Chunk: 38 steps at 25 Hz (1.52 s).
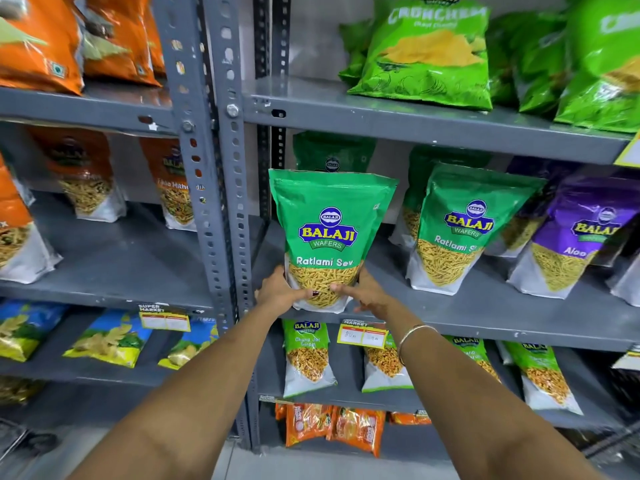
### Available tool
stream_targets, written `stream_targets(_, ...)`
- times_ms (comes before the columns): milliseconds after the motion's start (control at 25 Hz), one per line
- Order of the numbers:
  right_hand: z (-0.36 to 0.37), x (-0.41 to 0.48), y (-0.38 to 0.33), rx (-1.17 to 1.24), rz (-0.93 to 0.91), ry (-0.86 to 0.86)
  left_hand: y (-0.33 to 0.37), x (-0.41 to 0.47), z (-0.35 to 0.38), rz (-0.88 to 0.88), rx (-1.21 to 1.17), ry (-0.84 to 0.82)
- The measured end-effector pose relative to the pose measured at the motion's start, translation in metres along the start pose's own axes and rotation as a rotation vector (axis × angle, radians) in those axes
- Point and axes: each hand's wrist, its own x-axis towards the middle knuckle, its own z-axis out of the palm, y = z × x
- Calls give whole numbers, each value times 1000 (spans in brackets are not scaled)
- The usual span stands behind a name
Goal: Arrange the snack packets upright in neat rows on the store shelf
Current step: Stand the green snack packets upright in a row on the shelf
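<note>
Mid-task, front Ratlami Sev packet [327, 237] being stood upright.
Left hand [282, 289] and right hand [369, 294] clamped on its base; purple packet [571, 237] rightward leaning, unstraightened.

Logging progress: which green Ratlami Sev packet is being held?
The leftmost green Ratlami Sev packet, at the shelf's front edge; both hands clasp its base. Its neighbour stands untouched.

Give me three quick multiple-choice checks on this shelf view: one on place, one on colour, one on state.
1. Where does the held Ratlami Sev packet sit?
A. top shelf
B. front edge of the middle shelf
C. floor

2. What colour is the Aloo packet to the right?
A. purple
B. orange
C. blue

3. How is the held packet gripped?
A. left hand only
B. neither hand
C. both hands, right hand too

Answers: 1 B, its base rests there; 2 A, purple top; 3 C, hands clasp both lower sides.
</note>
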Motion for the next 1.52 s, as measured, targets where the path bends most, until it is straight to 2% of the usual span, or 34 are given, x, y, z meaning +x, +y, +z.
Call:
stream_targets(360,0,11,9,60,3,2,0,2,5,20,47,31)
stream_targets(680,0,15,11,55,-4,18,4,7,2,9,91,-26)
stream_targets(800,-9,14,16,-25,38,57,3,13,-8,-43,132,-218)
stream_targets(960,-53,13,38,-197,174,181,21,11,-19,-213,571,-499)
stream_targets(1040,-86,9,45,-324,249,287,40,3,-9,-316,685,-679)
stream_targets(1120,-120,2,51,-459,307,373,65,-2,18,-313,720,-781)
stream_targets(1200,-157,1,61,-436,322,464,89,-7,52,-226,655,-827)
stream_targets(1280,-194,0,72,-337,317,522,111,-6,92,-81,512,-762)
stream_targets(1400,-247,20,93,-154,232,566,134,5,153,86,294,-454)
stream_targets(1440,-259,26,95,-71,187,557,141,8,169,102,187,-370)
stream_targets(1520,-280,42,101,50,115,418,157,15,198,79,-71,-276)
